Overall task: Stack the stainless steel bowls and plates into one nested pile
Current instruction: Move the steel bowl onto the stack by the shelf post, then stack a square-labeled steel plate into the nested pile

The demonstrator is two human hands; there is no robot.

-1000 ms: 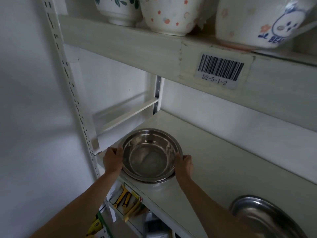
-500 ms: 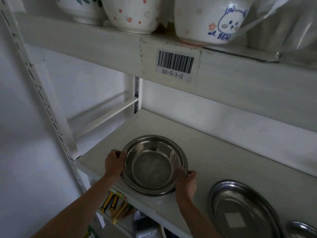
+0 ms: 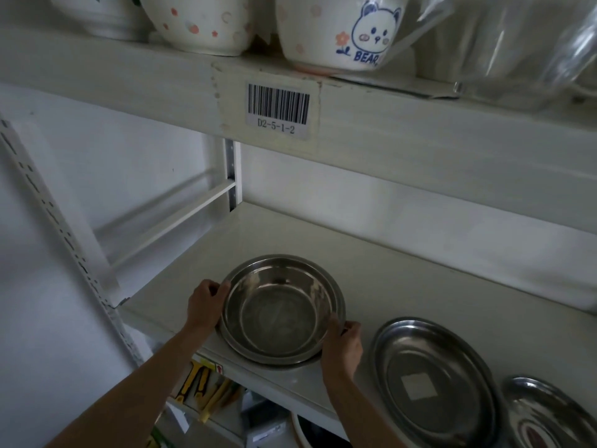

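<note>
The head view looks forward and down into a white shelving unit in dim light. On the lower shelf (image 3: 403, 279) sits a stainless steel bowl (image 3: 279, 313), close to the front edge and left of the middle. It appears to rest inside a second, slightly wider steel bowl, whose rim shows just outside and below it, though the overlap makes this hard to confirm.

A person's two bare arms reach up from the bottom of the view. The left hand (image 3: 206, 303) grips the left rim of the bowl, its fingers (image 3: 217, 287) curled closed against the edge. The right hand (image 3: 344, 345) holds the front right rim, with its fingers (image 3: 350, 326) wrapped closed over the lip.

To the right of the bowl, apart from it, a stainless steel plate (image 3: 434, 383) lies flat on the same shelf, with a pale square label in its centre. Just beside that, at the right edge of the view, lies a second steel plate (image 3: 549, 415), partly cut off.

The upper shelf (image 3: 420, 137) carries a barcode label (image 3: 277, 108) reading D2-5-1-2 on its front edge. Above it stand a ceramic bowl with a bear drawing (image 3: 342, 30), a spotted ceramic bowl (image 3: 200, 24) to its left, and clear plastic wrapping (image 3: 517, 43) to the right. A perforated white upright (image 3: 58, 227) runs down the left side.
</note>
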